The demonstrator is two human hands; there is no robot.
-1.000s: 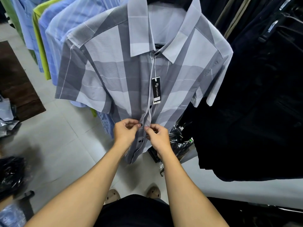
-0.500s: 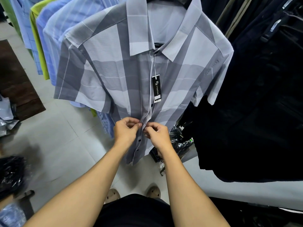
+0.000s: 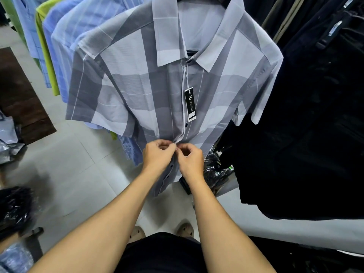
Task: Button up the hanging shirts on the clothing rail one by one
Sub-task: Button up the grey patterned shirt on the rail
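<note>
Both your hands meet at placket of grey checked shirt [image 3: 137, 91], hanging centre, hanger top cut off. Left hand [image 3: 157, 156] and right hand [image 3: 190, 159] each pinch placket edge, fingertips touching; button under them hidden. Black tag [image 3: 190, 104] hangs above. Two dark buttons [image 3: 169, 172] show below. Dark garments [image 3: 305, 125] right, detail lost.

Pale tiled floor [image 3: 65, 174], grey grout lines, soft glare off it. Dark brown wooden board [image 3: 19, 99] lying at the left. Crinkly plastic bags [image 3: 9, 142] heaped beside it, another black shiny bag [image 3: 15, 209] lower left. Dark clothes [image 3: 315, 125] filling the right side, pretty dim over there. Even indoor light otherwise.
</note>
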